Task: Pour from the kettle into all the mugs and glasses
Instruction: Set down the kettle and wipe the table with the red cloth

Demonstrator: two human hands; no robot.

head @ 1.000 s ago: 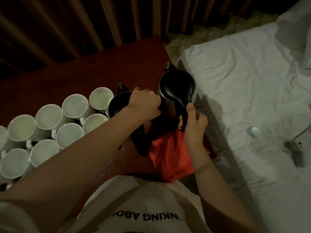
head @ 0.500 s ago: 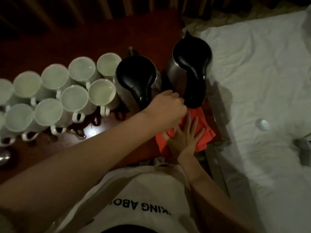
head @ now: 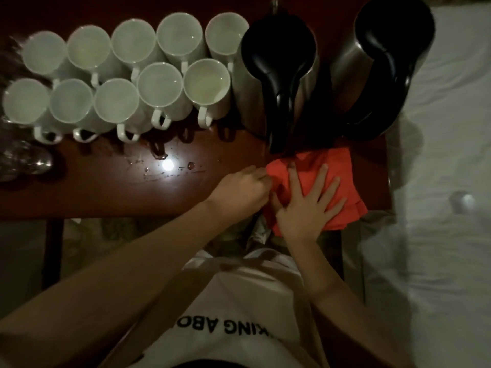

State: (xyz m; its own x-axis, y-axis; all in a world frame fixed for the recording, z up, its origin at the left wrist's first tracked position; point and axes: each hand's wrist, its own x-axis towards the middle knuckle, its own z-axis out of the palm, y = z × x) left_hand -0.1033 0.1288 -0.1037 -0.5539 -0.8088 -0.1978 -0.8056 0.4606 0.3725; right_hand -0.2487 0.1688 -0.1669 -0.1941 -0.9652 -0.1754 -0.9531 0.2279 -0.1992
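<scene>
glasses [head: 24, 160]: blurred, cut by left edge | left hand [head: 243, 189]: fingertips hidden under cloth [head: 318, 181] edge | right kettle [head: 385, 62]: top cut off

Your worktop [head: 106, 192] is dark red wood spanning the upper frame; white mugs [head: 159, 85] crowd its upper left in two rows; two black-lidded kettles [head: 279, 65] stand at upper right; an orange cloth [head: 337, 168] lies below them at the near edge; glasses [head: 24, 158] sit at far left; spilled drops [head: 190, 164] glint near centre.
</scene>
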